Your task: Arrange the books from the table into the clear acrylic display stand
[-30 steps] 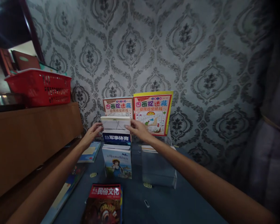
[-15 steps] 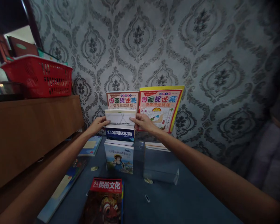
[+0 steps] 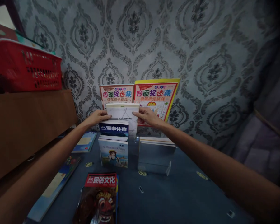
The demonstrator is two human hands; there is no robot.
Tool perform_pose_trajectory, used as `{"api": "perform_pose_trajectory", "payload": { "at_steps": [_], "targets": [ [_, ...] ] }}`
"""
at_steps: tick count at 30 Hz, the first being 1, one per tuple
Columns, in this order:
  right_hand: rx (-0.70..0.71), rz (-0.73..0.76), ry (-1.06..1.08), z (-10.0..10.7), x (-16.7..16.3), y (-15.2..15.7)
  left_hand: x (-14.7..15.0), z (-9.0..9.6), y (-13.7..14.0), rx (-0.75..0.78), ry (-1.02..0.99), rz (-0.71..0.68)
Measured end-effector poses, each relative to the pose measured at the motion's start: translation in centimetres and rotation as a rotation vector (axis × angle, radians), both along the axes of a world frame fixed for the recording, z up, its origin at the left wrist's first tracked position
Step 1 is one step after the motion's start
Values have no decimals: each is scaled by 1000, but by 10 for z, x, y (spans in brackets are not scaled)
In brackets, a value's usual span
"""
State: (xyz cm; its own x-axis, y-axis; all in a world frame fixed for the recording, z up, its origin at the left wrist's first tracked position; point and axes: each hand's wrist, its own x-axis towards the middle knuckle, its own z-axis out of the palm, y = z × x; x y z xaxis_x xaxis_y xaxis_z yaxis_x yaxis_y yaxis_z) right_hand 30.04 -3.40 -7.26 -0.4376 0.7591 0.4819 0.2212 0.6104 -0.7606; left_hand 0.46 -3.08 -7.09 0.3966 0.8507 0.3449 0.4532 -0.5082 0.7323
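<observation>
Grey patt. wall [image 3: 133, 59], brn cabinet [image 3: 32, 124] L, curtain [image 3: 254, 140] R, dim lt.

Both arms [image 3: 60, 149] forward, fingers [image 3: 142, 114] in a pinch

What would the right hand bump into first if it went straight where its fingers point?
The white book, which the right hand holds; past it, maybe the left hand, though depth is unclear.

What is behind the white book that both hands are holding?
Behind the white book, the top of a brown-edged picture book and part of a red-bordered book show. Whatever the white book covers can't be seen.
</observation>
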Motion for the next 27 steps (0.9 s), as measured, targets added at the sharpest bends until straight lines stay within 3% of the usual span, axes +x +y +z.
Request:
{"api": "perform_pose_trajectory", "payload": {
  "at_steps": [8, 15, 21, 27],
  "targets": [
    [-56, -67, -24, 0, 52, -11, 49, 17, -3, 69, 234, -33],
    [-94, -132, -45, 1, 99, -24, 96, 26, -6, 111, 301, -97],
    [-96, -206, -67, 6, 130, -33, 133, 22, -6, -108, 156, -131],
    [-96, -226, -28, 8, 141, -31, 149, 22, -13, -152, 107, -66]
  ]
}}
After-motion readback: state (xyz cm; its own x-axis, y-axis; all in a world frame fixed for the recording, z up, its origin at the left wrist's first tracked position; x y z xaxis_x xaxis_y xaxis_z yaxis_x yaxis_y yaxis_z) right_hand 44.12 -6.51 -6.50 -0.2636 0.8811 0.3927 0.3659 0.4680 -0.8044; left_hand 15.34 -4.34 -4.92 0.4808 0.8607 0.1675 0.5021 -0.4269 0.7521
